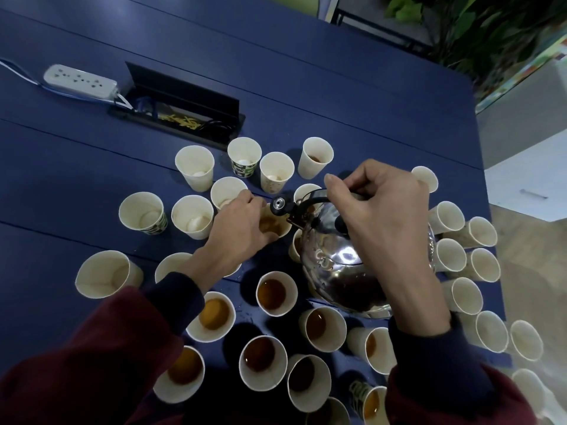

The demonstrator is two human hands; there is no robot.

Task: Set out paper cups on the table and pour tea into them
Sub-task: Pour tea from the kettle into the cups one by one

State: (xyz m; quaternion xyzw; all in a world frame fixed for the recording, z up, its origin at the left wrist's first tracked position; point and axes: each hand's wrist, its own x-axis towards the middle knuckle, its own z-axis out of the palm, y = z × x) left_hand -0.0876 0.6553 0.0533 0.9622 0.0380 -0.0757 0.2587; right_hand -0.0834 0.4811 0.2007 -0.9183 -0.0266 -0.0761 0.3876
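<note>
Head view: nearest, paper cups [271, 294] holding brown tea crowd the blue worktop [337, 102]. Fingers of the right hand [380, 204] curl round the handle of a tilted steel kettle [334, 256]. Its spout is over a part-filled cup [276, 227], which the left hand [242, 228] grips. Beyond stand empty cups [194, 167], then a power strip [79, 81].

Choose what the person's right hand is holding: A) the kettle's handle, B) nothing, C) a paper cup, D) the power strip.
A: the right hand grips the steel kettle by its black handle, the spout tipped toward the cup that the left hand holds.
</note>
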